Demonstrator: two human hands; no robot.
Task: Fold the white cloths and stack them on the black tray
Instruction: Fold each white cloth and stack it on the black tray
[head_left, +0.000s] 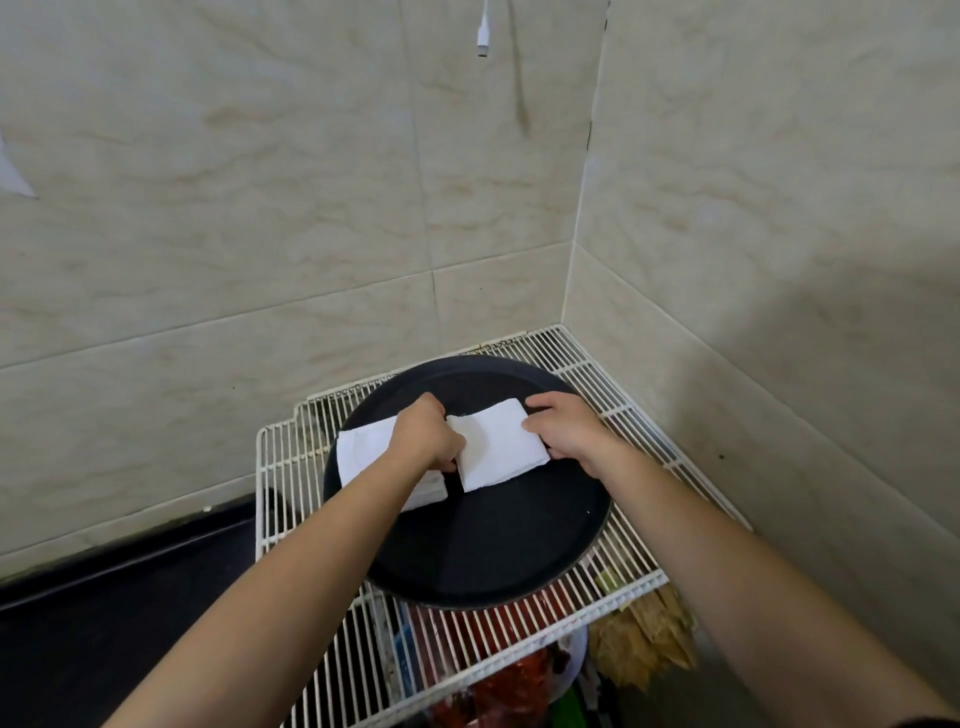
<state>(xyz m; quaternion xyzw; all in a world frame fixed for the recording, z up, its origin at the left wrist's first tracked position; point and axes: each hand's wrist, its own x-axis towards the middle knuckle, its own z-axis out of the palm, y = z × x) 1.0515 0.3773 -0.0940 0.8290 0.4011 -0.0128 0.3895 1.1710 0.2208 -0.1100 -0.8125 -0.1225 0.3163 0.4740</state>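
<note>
Two hands, both mine, meet on one folded white cloth (498, 449) over the far half of the black tray (493, 545). My left hand (426, 436) is curled at the cloth's left edge, knuckles up and fingers tucked down, pinching that edge. My right hand (563, 426) grasps the right edge, thumb lying on top and the fingers bent round the side. The cloth is a neat rectangle, turned a little askew, and I cannot tell whether it lies flat on the tray or is raised slightly off it.

Just to its left sits a second cloth (363, 449), also white and folded, partly hidden under my left wrist and forearm. Its near edge shows several layers, and its left end reaches out over the tray's rim. A dark strip of tray shows between the two cloths at their near ends.

The tray is round and rests on a white wire rack (288, 467) pushed into the corner of beige tiled walls (208, 208). Through the near wires I see red packets (519, 680). A black surface (104, 623) lies to the near left, and a white cable end (483, 36) hangs high on the far wall
</note>
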